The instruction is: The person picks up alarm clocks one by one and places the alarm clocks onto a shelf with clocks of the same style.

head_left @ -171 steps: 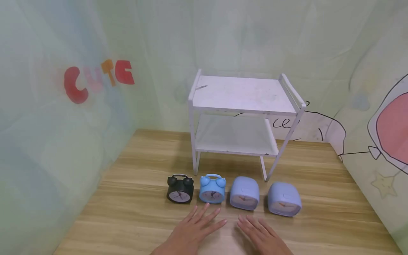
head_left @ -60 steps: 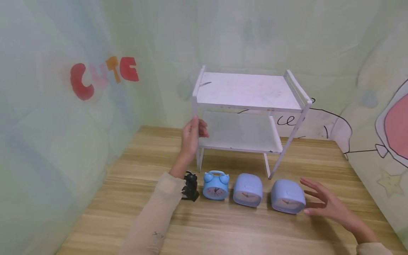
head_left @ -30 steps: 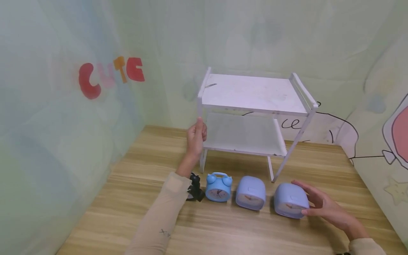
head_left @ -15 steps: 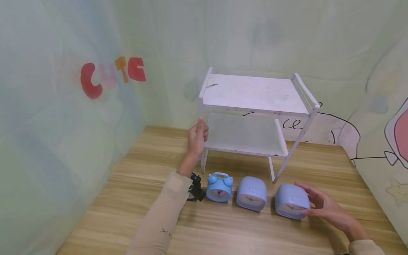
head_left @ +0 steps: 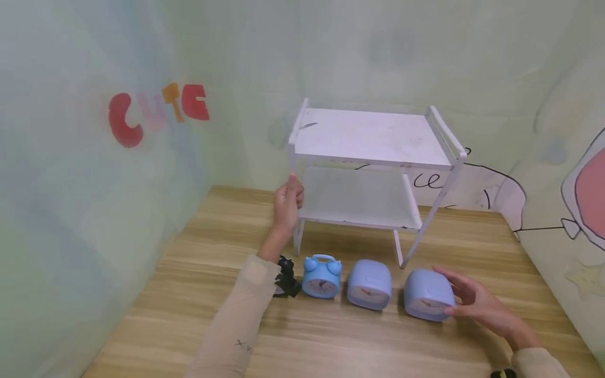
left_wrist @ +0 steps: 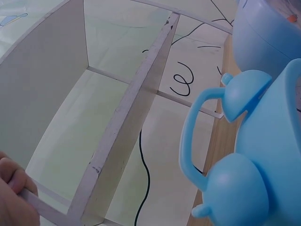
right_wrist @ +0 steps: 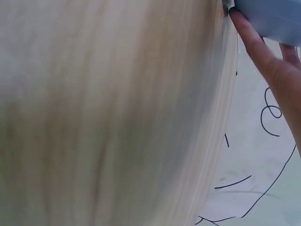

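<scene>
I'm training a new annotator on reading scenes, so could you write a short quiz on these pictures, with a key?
1. Multiple choice: what does the left hand grip?
A) The sky-blue twin-bell clock
B) The white, two-tier rectangular shelf
C) Nothing
2. True or false: the right hand touches the pale blue-violet, rounded-square clock at the right end of the row.
3. Fill the gap: in the head view, the beige left sleeve and wrist partly hide the ____.

Key
1. B, at its left front upright.
2. True: thumb at its front edge, fingers round the back.
3. Black twin-bell clock.
</scene>
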Demonstrator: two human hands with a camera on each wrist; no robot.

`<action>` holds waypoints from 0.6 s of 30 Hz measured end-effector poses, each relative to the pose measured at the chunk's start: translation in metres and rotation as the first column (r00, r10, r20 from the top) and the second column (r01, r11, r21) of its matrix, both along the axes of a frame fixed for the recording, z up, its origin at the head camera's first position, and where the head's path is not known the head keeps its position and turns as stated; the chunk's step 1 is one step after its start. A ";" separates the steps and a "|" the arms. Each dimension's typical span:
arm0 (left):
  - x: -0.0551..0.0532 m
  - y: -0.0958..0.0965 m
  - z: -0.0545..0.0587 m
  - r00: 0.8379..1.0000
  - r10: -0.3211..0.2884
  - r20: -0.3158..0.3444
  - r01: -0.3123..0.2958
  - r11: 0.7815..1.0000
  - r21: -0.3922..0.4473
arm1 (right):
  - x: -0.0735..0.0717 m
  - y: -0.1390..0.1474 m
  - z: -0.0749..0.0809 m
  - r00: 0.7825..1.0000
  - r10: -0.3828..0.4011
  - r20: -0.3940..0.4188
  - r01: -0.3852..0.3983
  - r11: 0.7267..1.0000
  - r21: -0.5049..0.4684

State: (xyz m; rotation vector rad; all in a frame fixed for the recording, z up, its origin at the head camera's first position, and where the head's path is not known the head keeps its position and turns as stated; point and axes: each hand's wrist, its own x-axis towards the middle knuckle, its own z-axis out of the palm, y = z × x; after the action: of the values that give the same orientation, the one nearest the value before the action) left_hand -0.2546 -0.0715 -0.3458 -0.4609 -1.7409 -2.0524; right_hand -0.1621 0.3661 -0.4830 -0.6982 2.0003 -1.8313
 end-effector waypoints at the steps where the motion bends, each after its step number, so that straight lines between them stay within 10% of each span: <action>1: 0.000 -0.001 0.000 1.000 0.003 0.006 -0.003 1.000 0.001 | -0.001 0.000 0.000 1.000 0.008 0.006 -0.008 1.000 -0.006; 18: -0.004 -0.001 -0.003 0.999 -0.036 -0.036 0.037 0.999 0.012 | -0.007 0.006 -0.004 0.999 0.046 0.023 -0.045 0.998 -0.051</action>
State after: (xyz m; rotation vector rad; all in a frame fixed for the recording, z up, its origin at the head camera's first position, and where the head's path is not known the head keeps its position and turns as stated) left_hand -0.2583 -0.0726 -0.3486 -0.5255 -1.7098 -2.0665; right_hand -0.1691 0.3717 -0.4869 -0.7274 1.9134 -1.8607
